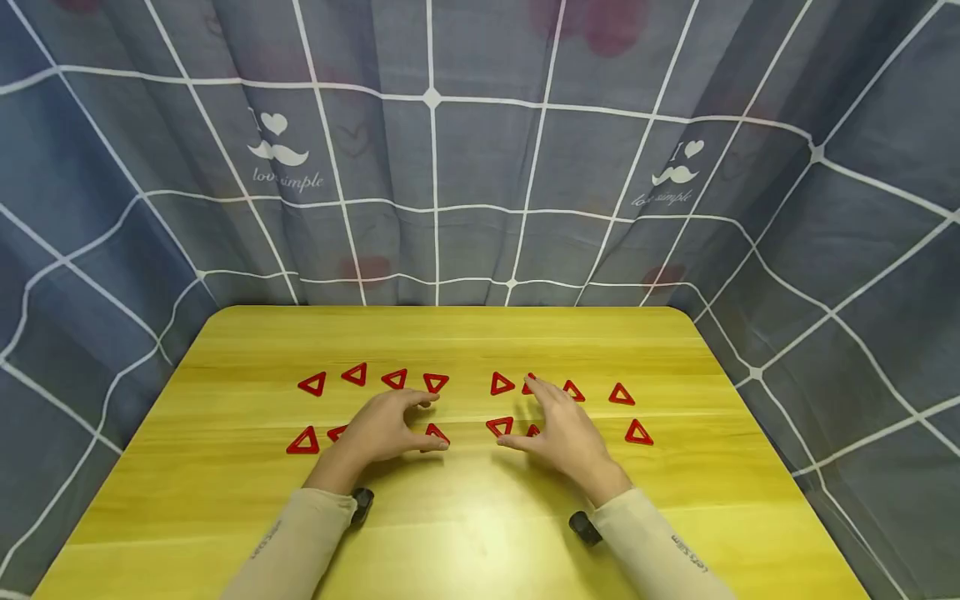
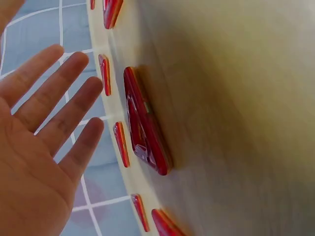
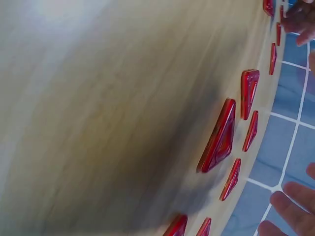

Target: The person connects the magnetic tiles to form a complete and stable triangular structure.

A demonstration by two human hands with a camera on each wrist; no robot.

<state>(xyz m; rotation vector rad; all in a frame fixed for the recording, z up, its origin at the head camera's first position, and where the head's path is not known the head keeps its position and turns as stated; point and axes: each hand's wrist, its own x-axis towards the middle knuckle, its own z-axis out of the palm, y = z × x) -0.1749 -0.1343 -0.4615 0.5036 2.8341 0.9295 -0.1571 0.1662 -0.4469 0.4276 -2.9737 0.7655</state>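
Observation:
Several red triangle frames lie flat in two rows on the yellow wooden table (image 1: 480,533). My left hand (image 1: 378,427) is held above the left group, fingers extended and thumb apart, gripping nothing. One triangle (image 1: 337,432) is partly covered by it. In the left wrist view, a large triangle (image 2: 153,130) lies beyond the spread fingers (image 2: 74,113). Over the right group, my right hand (image 1: 564,433) hovers with loosely bent fingers and nothing in its grasp, partly hiding some triangles. The right wrist view has a triangle (image 3: 211,147) on the table, apart from the fingertips (image 3: 280,201).
A grey-blue curtain (image 1: 480,158) with white grid lines surrounds the table's back and sides. Outer triangles stand at the left (image 1: 303,450) and right (image 1: 639,442). Each wrist has a dark device, such as the left device (image 1: 363,505).

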